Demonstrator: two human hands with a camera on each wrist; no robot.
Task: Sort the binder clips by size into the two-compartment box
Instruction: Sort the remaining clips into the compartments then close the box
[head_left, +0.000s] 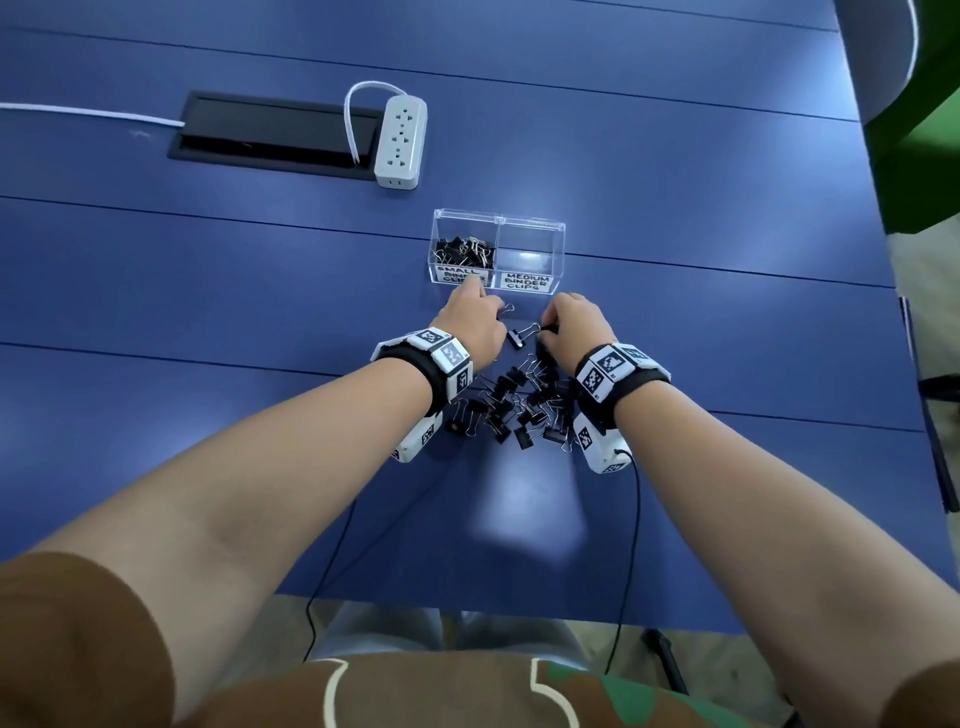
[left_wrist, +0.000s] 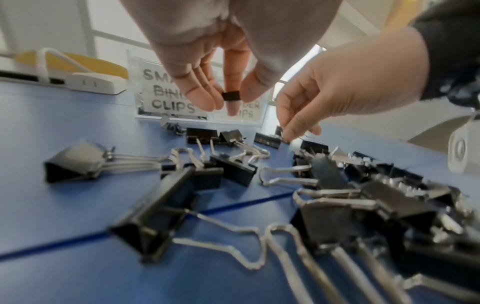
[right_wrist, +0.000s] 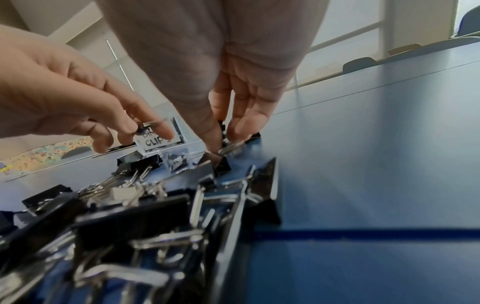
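A clear two-compartment box (head_left: 530, 227) stands just beyond my hands. Its left half, labelled small, holds several small black clips (head_left: 465, 249); the right half, labelled medium, looks bare. My left hand (head_left: 496, 312) pinches a small black binder clip (left_wrist: 230, 96) between thumb and fingers, a little above the table. My right hand (head_left: 545, 330) is down at the table, thumb and fingers pinching a black binder clip (right_wrist: 221, 126) at the far end of the pile. A heap of black binder clips (head_left: 511, 400) with silver handles lies between my wrists.
A white power strip (head_left: 400, 143) and a black cable hatch (head_left: 275, 132) lie at the back left of the blue table (head_left: 208, 291). Thin black cables (head_left: 636, 519) run from my wrist cameras off the near edge. The table's right edge is close to the box.
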